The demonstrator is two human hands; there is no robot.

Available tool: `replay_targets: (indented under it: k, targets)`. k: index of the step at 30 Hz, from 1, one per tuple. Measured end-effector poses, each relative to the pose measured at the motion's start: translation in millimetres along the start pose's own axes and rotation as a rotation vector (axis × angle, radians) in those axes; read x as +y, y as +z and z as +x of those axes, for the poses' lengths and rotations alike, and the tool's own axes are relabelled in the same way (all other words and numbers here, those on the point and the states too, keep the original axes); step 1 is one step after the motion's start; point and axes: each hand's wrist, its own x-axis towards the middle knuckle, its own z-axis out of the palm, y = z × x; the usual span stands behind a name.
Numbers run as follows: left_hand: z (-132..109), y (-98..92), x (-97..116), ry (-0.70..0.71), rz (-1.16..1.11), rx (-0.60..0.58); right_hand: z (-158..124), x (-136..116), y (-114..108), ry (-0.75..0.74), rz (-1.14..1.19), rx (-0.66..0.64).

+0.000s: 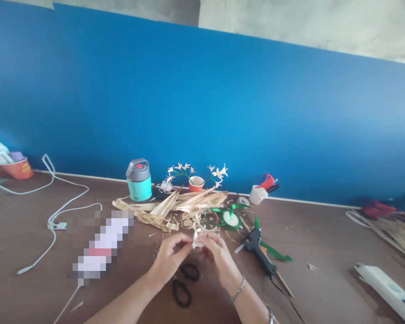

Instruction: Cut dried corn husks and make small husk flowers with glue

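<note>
above the scissors (185, 281), left hand (168, 260) and right hand (220, 257) pinch a husk strip (196, 238), long axis upright.

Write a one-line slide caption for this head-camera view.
Left hand and right hand pinch a small pale strip near black scissors, a glue gun, a green ribbon roll and dried leaf strips.

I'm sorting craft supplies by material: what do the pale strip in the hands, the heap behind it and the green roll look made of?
The pale strip, pinched by the left hand and right hand, looks like dried leaf or husk: matte, straw-coloured, creased. The heap matches it, fibrous and curling. The green roll seems satin ribbon, given its sheen.
</note>
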Motion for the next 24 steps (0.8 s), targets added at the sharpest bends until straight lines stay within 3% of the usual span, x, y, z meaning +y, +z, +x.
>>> replay_targets:
  k: [4, 10, 24]
  targets:
    - [-1.5, 0.3, 0.5, 0.004, -0.020, -0.022, -2.1, -5.4, -0.8, 0.034, 0.059, -0.061]
    - [-2.3, -0.2, 2.9, 0.024, 0.024, -0.052, -3.5, -7.4, 0.3, 0.059, 0.054, -0.040]
    - [-2.1, -1.3, -0.3, 0.136, 0.101, 0.036, -2.4, -2.0, 0.5, 0.004, 0.061, 0.001]
